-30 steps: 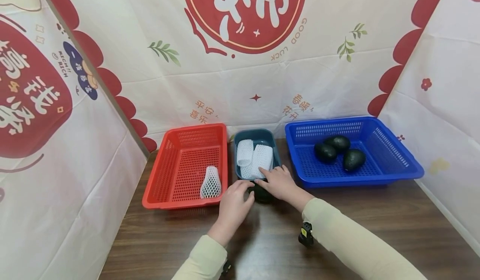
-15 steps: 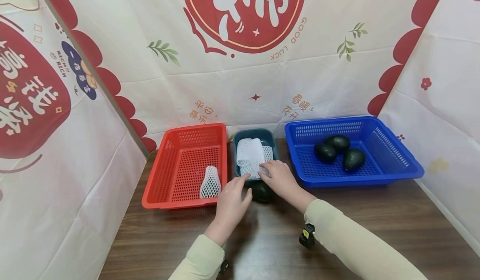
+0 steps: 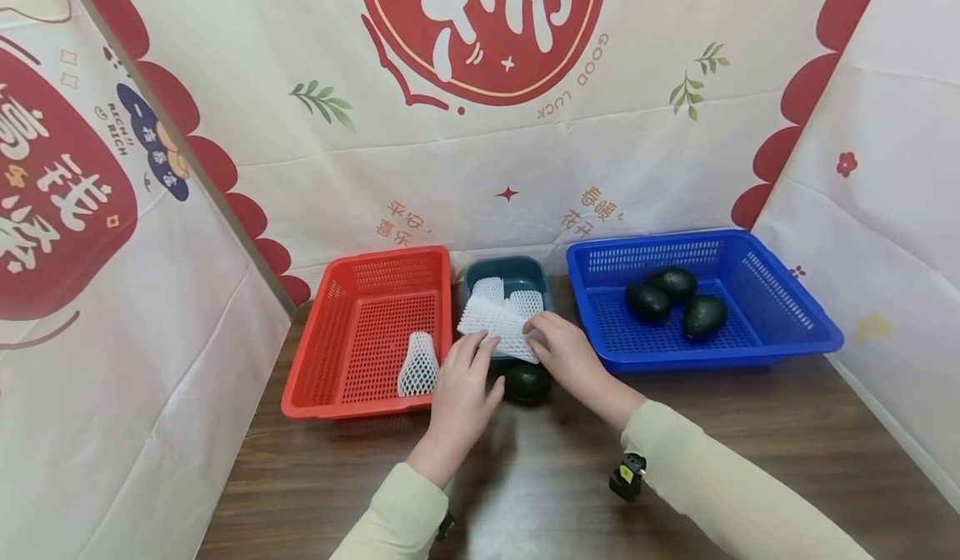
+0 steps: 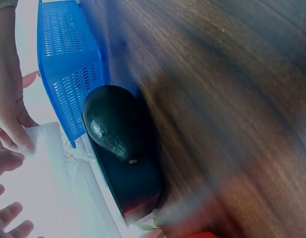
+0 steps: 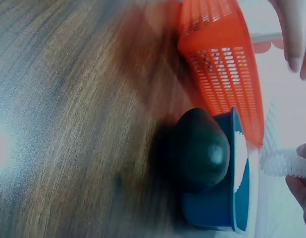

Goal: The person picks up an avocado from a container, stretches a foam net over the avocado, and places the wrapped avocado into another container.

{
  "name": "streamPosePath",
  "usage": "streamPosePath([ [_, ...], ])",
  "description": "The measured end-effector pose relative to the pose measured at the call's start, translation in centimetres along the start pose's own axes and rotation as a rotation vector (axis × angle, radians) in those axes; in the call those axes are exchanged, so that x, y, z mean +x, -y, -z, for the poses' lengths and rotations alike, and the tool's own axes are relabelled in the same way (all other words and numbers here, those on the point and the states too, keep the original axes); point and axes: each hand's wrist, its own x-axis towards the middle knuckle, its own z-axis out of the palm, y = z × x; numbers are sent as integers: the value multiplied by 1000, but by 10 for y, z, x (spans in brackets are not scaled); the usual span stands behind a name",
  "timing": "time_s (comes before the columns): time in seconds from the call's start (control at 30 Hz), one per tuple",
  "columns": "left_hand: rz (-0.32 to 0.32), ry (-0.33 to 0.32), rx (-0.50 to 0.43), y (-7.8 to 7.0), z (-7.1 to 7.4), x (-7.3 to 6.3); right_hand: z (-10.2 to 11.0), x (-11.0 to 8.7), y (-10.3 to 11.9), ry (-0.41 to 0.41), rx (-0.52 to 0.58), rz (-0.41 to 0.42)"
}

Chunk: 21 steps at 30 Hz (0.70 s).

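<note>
Over the small teal basket (image 3: pixel 517 267), my right hand (image 3: pixel 570 360) pinches a white foam net sleeve (image 3: pixel 497 327) by its right end. In the right wrist view, thumb and fingers close on the edge of that sleeve (image 5: pixel 281 161). My left hand (image 3: pixel 461 393) is at the sleeve's left side, its fingers extended; the left wrist view shows those fingertips (image 4: pixel 14 218) spread near it. Below both hands a dark green avocado (image 3: pixel 527 383) lies on the table against the basket's front wall. Other net sleeves (image 3: pixel 527 302) lie inside the basket.
A red basket (image 3: pixel 367 293) at left holds an avocado in a net sleeve (image 3: pixel 418 366). The blue basket (image 3: pixel 600 327) at right holds three bare avocados (image 3: pixel 705 317). Printed cloth walls (image 3: pixel 450 168) stand behind and on both sides of the wooden table (image 3: pixel 540 493).
The right hand has lifted one net sleeve from the pile in the teal basket and turned it toward the front. The left hand has stayed close by. The avocado in front has not moved.
</note>
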Motion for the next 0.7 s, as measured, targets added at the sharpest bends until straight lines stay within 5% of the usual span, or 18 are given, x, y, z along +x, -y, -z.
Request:
streamPosePath([
  [0.4, -210, 19, 236, -4, -2, 3, 16, -9, 17, 141, 60, 13],
  [0.7, -237, -33, 313, -8, -4, 4, 25, -16, 26, 250, 128, 4],
])
